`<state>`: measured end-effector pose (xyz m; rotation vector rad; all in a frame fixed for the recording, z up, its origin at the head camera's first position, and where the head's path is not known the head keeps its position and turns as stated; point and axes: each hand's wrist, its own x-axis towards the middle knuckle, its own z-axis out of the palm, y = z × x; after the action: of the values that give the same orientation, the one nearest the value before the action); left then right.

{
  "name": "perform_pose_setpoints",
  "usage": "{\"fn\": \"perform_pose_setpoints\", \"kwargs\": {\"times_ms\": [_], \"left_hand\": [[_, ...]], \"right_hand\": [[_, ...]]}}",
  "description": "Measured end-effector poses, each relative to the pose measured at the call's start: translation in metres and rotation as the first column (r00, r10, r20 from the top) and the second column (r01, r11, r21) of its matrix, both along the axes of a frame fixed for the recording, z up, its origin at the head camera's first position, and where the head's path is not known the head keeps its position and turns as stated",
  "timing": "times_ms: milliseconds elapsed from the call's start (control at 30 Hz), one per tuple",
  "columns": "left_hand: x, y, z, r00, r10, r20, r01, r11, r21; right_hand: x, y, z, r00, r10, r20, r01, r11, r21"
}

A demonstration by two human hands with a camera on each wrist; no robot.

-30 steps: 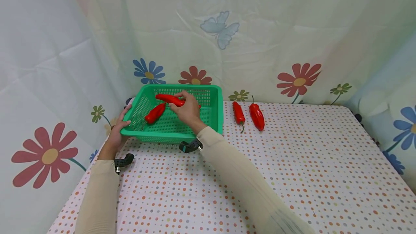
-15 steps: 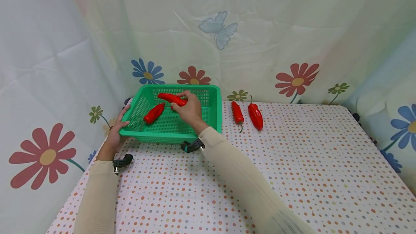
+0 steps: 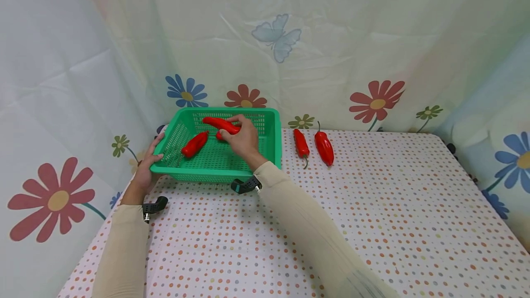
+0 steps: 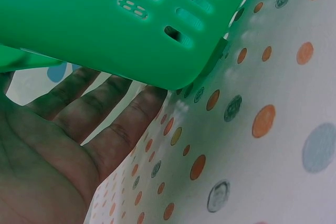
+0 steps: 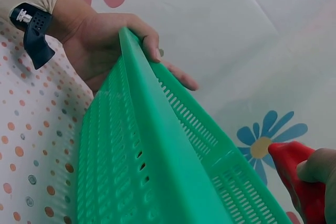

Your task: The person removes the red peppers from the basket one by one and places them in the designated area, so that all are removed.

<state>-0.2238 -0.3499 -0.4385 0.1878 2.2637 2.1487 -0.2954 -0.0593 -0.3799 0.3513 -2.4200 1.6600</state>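
Note:
My left hand (image 3: pixel 146 169) grips the left front corner of a green plastic basket (image 3: pixel 207 177), thumb over the rim and fingers along the outside. In the left wrist view those fingers reach up against the basket's outer wall. My right hand (image 3: pixel 244 140) is over the basket and pinches a long red pepper (image 3: pixel 218 123) between thumb and fingers, its tip pointing left. Below it, another red pepper (image 3: pixel 219 136) shows partly, mostly hidden by the hand. A further red pepper (image 3: pixel 194 145) lies inside at the left. The right wrist view shows the held pepper (image 5: pixel 296 174) at the lower right.
Two red peppers with green stems, a narrower one (image 3: pixel 301 143) and a wider one (image 3: pixel 324 148), lie on the dotted tablecloth (image 3: pixel 372 197) right of the basket. A flower-printed curtain (image 3: pixel 323 36) stands behind the table and along both sides.
My right hand has shifted slightly to the right with the pepper, and more of the pepper beneath it shows. The left hand keeps its grip on the basket.

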Motion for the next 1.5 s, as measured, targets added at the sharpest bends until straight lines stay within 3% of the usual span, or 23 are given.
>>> {"fn": "perform_pose_setpoints", "kwargs": {"times_ms": [400,900,1500], "left_hand": [[0.001,-0.001,0.000,1.000,-0.005,-0.001,0.005,1.000,0.003],[0.000,0.000,0.000,1.000,-0.009,-0.004,0.009,1.000,0.000],[0.002,0.002,0.004,1.000,-0.004,0.008,0.004,1.000,0.012]], "right_hand": [[0.001,0.003,0.001,1.000,-0.021,0.015,0.020,1.000,0.008],[-0.002,0.010,0.000,0.998,-0.052,-0.031,0.051,0.999,-0.018],[-0.004,0.016,0.002,0.992,-0.111,-0.056,0.114,0.993,0.041]]}}
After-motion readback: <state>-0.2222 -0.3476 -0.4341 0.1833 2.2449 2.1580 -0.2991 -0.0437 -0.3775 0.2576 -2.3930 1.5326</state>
